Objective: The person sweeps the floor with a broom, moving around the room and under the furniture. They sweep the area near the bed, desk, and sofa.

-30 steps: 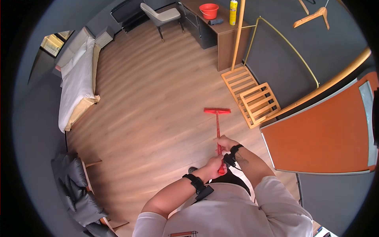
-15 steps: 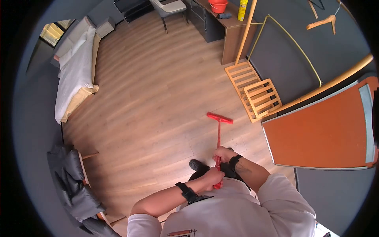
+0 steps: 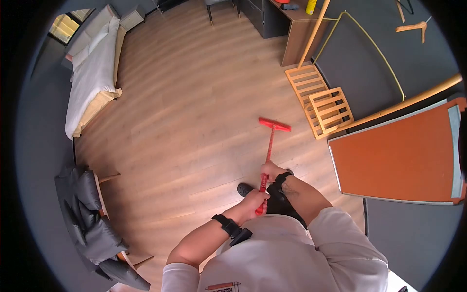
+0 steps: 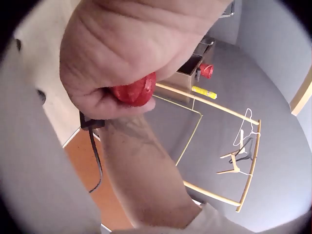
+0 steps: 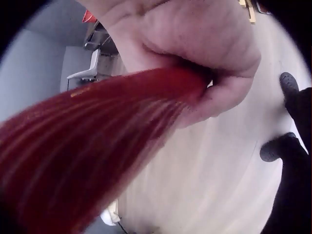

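Note:
A red floor squeegee (image 3: pixel 270 143) with a long handle and a wide flat head (image 3: pixel 275 124) slants down from my hands, its head at the wooden floor. My left hand (image 3: pixel 254 202) grips the top end of the handle near my waist; in the left wrist view the red end (image 4: pixel 135 91) pokes out of the curled fingers. Further down the handle, my right hand (image 3: pixel 274 171) is wrapped round it. In the right wrist view the handle (image 5: pixel 97 131) fills much of the picture, coming out of the fist.
A slatted wooden rack (image 3: pixel 331 109) stands at right, beside an orange board (image 3: pixel 394 155). A desk (image 3: pixel 304 39) is at the far right, a bed (image 3: pixel 92 85) at the far left. The dark sofa (image 3: pixel 92 219) lies left, my shoe (image 3: pixel 244 190) below the hands.
The squeegee head came nearer to me, then moved away again, turning from level to slanted. Both hands kept their grip. The room has shifted upward in the head view.

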`<state>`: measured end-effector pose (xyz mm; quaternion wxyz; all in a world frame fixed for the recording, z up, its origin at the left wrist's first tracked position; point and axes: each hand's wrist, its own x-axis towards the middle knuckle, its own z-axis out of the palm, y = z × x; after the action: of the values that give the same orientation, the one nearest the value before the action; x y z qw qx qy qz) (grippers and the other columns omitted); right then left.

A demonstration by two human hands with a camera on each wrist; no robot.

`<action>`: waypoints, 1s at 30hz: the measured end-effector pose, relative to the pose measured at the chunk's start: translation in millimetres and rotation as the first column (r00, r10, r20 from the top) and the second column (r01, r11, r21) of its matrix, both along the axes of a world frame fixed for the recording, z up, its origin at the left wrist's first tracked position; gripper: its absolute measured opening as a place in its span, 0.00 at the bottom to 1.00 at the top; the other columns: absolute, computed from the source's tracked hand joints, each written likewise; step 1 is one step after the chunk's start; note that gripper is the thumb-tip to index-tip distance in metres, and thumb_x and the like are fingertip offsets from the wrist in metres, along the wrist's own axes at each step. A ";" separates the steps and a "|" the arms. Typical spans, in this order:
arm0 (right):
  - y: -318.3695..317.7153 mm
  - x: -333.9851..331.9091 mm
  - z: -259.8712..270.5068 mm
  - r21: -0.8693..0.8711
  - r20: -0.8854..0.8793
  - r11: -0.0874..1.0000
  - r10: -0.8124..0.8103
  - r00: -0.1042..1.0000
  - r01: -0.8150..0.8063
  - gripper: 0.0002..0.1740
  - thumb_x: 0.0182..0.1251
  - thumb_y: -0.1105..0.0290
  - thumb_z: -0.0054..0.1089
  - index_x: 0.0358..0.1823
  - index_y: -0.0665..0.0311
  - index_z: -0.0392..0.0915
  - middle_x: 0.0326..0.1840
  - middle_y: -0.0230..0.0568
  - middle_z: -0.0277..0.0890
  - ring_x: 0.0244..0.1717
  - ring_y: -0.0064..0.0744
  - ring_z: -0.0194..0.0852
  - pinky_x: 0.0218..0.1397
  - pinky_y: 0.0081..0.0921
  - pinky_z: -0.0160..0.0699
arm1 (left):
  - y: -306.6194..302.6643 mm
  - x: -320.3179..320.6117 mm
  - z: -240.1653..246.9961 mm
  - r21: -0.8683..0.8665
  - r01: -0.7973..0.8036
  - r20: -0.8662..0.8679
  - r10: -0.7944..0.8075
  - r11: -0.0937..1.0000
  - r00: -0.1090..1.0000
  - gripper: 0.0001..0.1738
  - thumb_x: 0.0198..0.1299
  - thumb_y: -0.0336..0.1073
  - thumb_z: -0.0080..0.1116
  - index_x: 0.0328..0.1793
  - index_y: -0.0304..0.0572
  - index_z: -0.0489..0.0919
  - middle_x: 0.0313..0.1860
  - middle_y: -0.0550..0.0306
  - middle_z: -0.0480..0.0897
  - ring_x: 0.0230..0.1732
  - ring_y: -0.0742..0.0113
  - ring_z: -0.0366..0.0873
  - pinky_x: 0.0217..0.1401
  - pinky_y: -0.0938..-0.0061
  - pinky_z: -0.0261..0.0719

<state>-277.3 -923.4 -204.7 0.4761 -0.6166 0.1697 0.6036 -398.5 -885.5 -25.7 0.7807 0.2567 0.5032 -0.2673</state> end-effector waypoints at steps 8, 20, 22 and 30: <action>14.3 -107.7 4.9 -0.041 -0.136 0.992 0.111 0.984 -0.117 0.09 0.51 0.80 0.41 0.36 0.66 0.61 0.19 0.44 0.62 0.17 0.41 0.66 0.12 0.40 0.66 | 25.5 -94.5 18.2 -0.201 -0.059 -0.061 0.047 0.978 0.997 0.07 0.53 0.27 0.46 0.25 0.42 0.63 0.15 0.63 0.62 0.13 0.74 0.59 0.11 0.80 0.57; 65.6 -64.9 18.7 0.017 -0.057 0.999 0.033 0.998 -0.032 0.08 0.47 0.83 0.45 0.31 0.66 0.62 0.18 0.45 0.60 0.18 0.43 0.67 0.16 0.43 0.70 | 60.0 -84.1 31.2 0.115 -0.019 0.062 0.012 0.993 0.998 0.08 0.53 0.26 0.49 0.32 0.42 0.61 0.20 0.62 0.65 0.12 0.77 0.59 0.08 0.82 0.57; 73.0 -53.5 -7.2 0.266 0.107 0.897 0.336 0.936 -0.352 0.06 0.48 0.79 0.51 0.29 0.63 0.67 0.18 0.40 0.62 0.18 0.37 0.68 0.21 0.40 0.74 | 67.9 -75.0 23.4 0.059 -0.087 0.052 0.084 0.994 0.995 0.08 0.53 0.27 0.49 0.33 0.42 0.61 0.19 0.62 0.64 0.12 0.76 0.59 0.08 0.82 0.58; 59.6 -132.8 -66.5 0.006 0.191 0.619 0.770 0.608 -0.785 0.06 0.42 0.78 0.57 0.18 0.58 0.73 0.20 0.32 0.69 0.19 0.28 0.70 0.18 0.29 0.74 | 76.4 -100.6 38.4 0.025 0.176 -0.067 -0.174 0.984 0.982 0.11 0.51 0.28 0.48 0.19 0.39 0.62 0.08 0.62 0.63 0.06 0.74 0.60 0.05 0.79 0.57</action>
<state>-410.1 -863.8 -271.2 0.2062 -0.6561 -0.1831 0.7025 -499.1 -809.1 12.7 0.7334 0.3032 0.5077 -0.3352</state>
